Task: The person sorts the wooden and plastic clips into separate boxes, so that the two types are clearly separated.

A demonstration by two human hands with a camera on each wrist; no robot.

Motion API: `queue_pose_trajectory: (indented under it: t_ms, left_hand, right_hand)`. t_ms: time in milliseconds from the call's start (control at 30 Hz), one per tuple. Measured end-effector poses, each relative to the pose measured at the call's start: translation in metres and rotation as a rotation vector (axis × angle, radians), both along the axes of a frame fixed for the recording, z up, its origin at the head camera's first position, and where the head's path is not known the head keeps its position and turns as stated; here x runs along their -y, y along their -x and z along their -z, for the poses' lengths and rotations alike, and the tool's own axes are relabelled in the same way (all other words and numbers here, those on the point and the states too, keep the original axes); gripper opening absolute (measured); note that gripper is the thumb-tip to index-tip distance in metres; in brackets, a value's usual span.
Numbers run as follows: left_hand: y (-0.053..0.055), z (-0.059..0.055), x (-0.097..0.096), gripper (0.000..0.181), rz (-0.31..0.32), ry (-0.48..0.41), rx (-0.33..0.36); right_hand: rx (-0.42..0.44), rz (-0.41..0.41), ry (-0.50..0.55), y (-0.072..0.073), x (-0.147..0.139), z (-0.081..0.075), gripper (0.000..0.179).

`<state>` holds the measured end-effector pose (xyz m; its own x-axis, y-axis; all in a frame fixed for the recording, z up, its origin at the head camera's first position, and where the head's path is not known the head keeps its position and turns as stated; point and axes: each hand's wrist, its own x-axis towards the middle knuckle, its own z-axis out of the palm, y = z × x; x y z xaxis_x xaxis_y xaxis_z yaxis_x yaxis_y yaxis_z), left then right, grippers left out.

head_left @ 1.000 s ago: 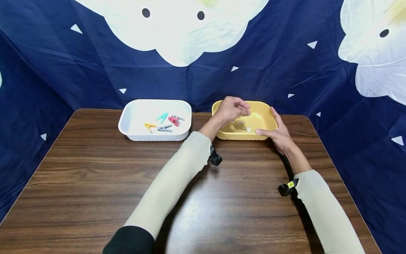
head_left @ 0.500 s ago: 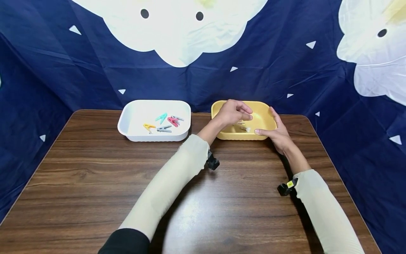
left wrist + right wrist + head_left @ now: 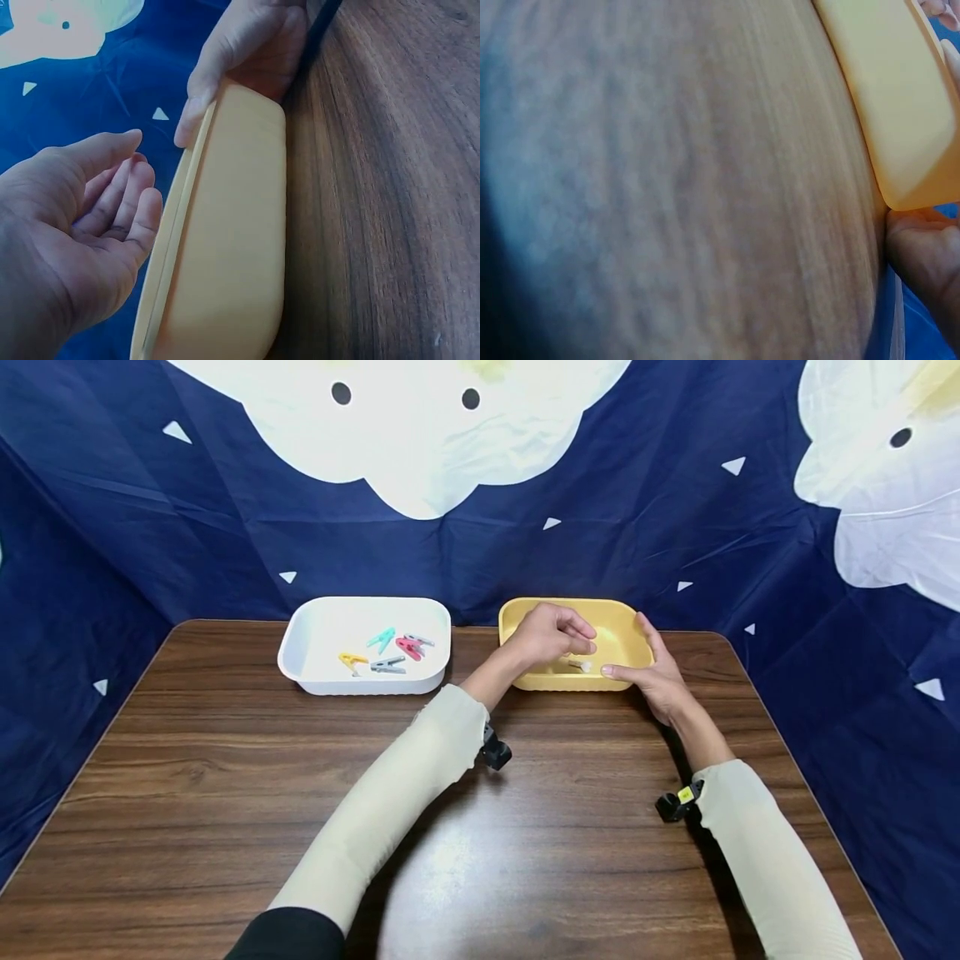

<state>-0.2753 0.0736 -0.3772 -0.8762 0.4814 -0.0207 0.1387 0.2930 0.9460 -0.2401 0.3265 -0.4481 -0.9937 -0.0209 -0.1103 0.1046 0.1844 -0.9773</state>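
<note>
My left hand (image 3: 551,635) hangs over the left half of a yellow plastic tray (image 3: 618,631), its fingers loosely bent. Nothing shows between thumb and fingers in the left wrist view, where the same hand (image 3: 90,217) is beside the tray's rim (image 3: 176,225). My right hand (image 3: 663,681) grips the tray's right end, thumb over the front rim and fingers along the far side. A small clip with a white end (image 3: 583,667) lies in the tray, below my left fingertips. Part of the tray floor is hidden by my left hand.
To the left stands a white tray (image 3: 307,652) with several clothespins: teal (image 3: 382,637), yellow (image 3: 352,660), red (image 3: 410,648) and grey (image 3: 388,666). Both trays sit at the back edge of the wooden table (image 3: 225,793), against a blue printed cloth (image 3: 187,543).
My left hand has lowered slightly into the yellow tray, covering more of the small clips there. The right hand keeps its grip on the tray's end.
</note>
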Motion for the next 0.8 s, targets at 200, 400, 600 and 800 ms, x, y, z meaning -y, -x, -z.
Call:
queue_pose_trajectory:
  t_ms: [200, 400, 600, 800]
  left_hand:
    - [-0.002, -0.001, 0.003, 0.016, 0.009, -0.024, -0.001]
    - [-0.006, -0.002, 0.006, 0.019, 0.030, -0.013, -0.032]
    - [-0.013, -0.006, 0.009, 0.018, 0.066, -0.020, -0.008]
    - [-0.022, -0.009, 0.014, 0.018, 0.102, -0.038, 0.013]
  right_hand:
    - [0.000, 0.002, 0.004, 0.000, 0.000, -0.001, 0.121]
    - [-0.005, -0.002, 0.016, 0.000, 0.000, 0.000, 0.122]
    - [-0.001, -0.003, 0.016, 0.000, 0.001, 0.000, 0.121]
    - [-0.004, -0.004, 0.017, 0.000, 0.001, 0.000, 0.120]
